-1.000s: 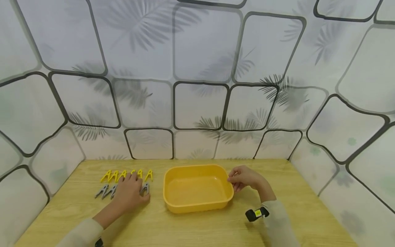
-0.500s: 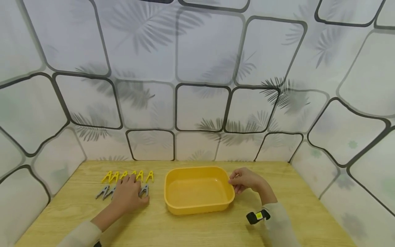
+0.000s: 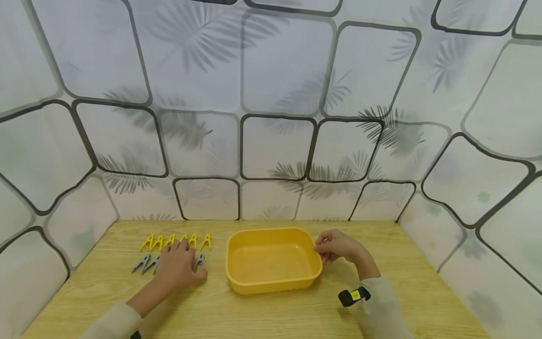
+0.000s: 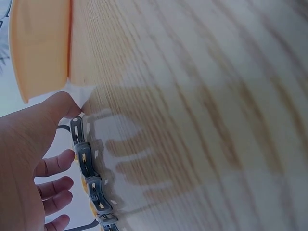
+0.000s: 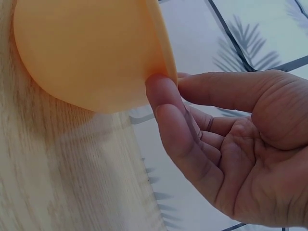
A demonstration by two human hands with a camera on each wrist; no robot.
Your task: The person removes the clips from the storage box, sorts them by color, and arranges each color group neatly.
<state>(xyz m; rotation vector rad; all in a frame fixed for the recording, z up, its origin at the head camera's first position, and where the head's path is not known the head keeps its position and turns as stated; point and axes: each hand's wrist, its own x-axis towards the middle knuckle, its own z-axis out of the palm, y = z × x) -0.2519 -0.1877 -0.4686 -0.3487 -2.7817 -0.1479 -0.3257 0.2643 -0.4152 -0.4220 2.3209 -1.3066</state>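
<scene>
Right hand steadying the tub, left hand over the clips.

You are pinching the right rim of the yellow tub (image 3: 273,261) with your right hand (image 3: 338,246), thumb and forefinger, likely to steady it. Your left hand (image 3: 178,266) is lying relaxed across the grey clips (image 3: 146,262), gripping none; yellow clips (image 3: 175,241) are lining up just behind. Bare table (image 3: 262,315) is lying open along the near edge.

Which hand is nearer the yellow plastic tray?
Right. The right hand pinches the yellow plastic tray at its right rim; the left hand rests on grey clips beside the tray's left side.
</scene>
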